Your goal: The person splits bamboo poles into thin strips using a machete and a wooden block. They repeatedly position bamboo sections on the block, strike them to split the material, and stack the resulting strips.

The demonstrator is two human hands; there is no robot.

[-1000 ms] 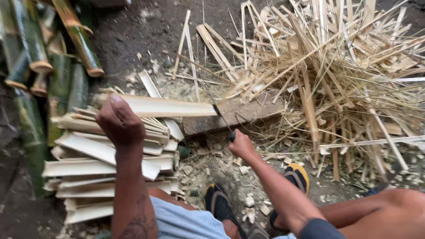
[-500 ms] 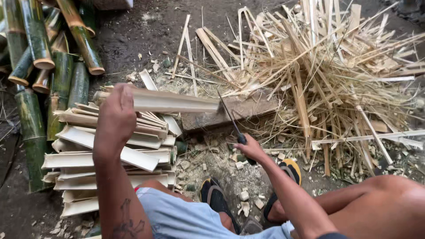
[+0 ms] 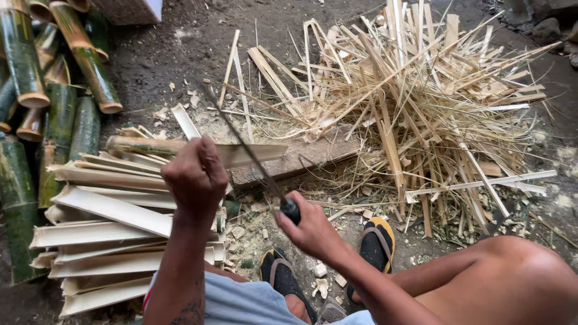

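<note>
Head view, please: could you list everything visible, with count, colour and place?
split bamboo slat: one, pale, held level in the left hand, its far end over the wooden block
long knife: one, dark thin blade, raised in the right hand
wooden block: one, brown, on the ground at centre
stack of split slats: many, pale, lower left
bamboo culms: several, green, left edge
heap of thin strips: many, straw-coloured, upper right
chips: scattered, pale, by the feet
sandals: two, black with yellow edge, bottom centre
left hand: closed on the slat
right hand: closed on the knife handle
</note>
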